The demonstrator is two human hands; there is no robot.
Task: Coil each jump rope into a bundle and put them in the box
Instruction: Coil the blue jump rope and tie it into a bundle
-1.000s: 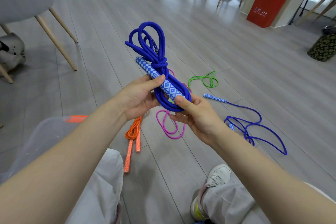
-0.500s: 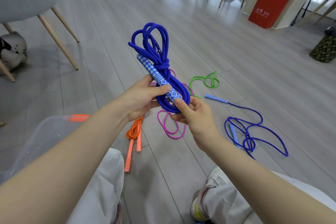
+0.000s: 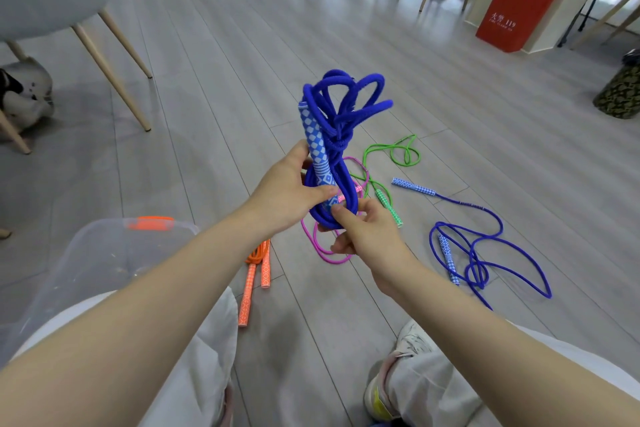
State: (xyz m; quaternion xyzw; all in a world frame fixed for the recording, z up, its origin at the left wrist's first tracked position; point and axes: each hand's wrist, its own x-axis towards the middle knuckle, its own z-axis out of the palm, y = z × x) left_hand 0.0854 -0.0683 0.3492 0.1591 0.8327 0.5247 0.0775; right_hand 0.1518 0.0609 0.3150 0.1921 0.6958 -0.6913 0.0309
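- Holding the blue rope bundle (image 3: 337, 135) up in front, both hands on its lower end. Long axis runs near upright, loops fanned at the top, patterned handle (image 3: 317, 146) along the left side.
- Left hand (image 3: 287, 192) is wrapped around the handle and lower coils; right hand (image 3: 363, 236) pinches the bottom loop from below.
- Clear box (image 3: 104, 253) with an orange latch sits low on the left, beside the left knee, so I'd guess the left hand has the shorter trip for the drop.
- Loose on the floor: another blue rope (image 3: 485, 253) to the right, plus a green rope (image 3: 398, 152) and a pink rope (image 3: 325, 246) ahead. An orange rope (image 3: 256, 274) lies by the box.
- Red cabinet (image 3: 519, 0) far right has white Chinese characters and what looks like "119"; the rest is too small to read.
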